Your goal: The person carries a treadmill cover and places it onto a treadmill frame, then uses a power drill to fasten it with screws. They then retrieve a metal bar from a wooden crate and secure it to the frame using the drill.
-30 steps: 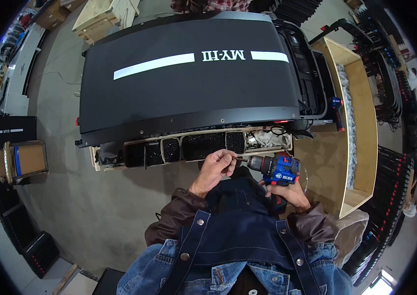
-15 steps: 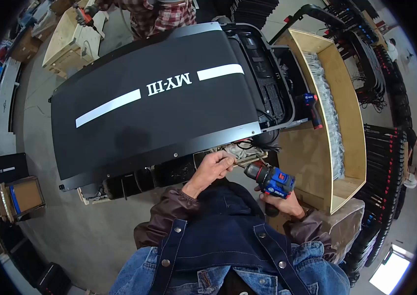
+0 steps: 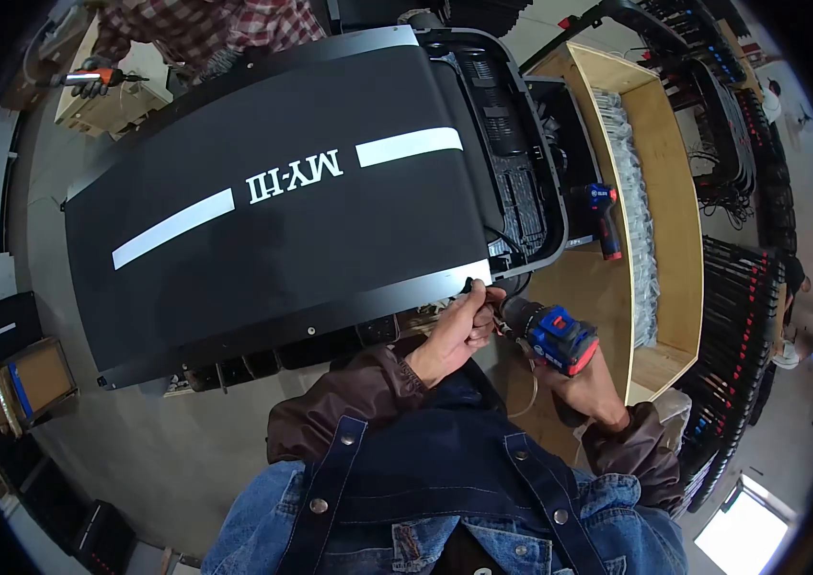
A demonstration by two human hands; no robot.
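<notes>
My right hand (image 3: 581,385) grips a blue, black and red cordless drill (image 3: 557,337), its chuck pointing up and left toward my other hand. My left hand (image 3: 456,333) is closed in a pinch at the near corner of a treadmill (image 3: 330,240), by its silver side rail (image 3: 416,287). Something small and dark shows at those fingertips, too small to name. The treadmill's black belt carries "MY-HI" lettering and white stripes. Its motor bay (image 3: 512,153) lies uncovered at the right end.
A plywood crate (image 3: 679,240) with plastic-wrapped parts stands to the right; a second drill (image 3: 604,220) rests at its near wall. Across the treadmill, a co-worker in a plaid shirt (image 3: 224,29) holds an orange power tool (image 3: 100,77). Black frames (image 3: 732,335) are stacked farther right.
My left hand has moved up and right from below the rail to its corner. The drill has shifted slightly right. The co-worker's tool has come lower and left in view.
</notes>
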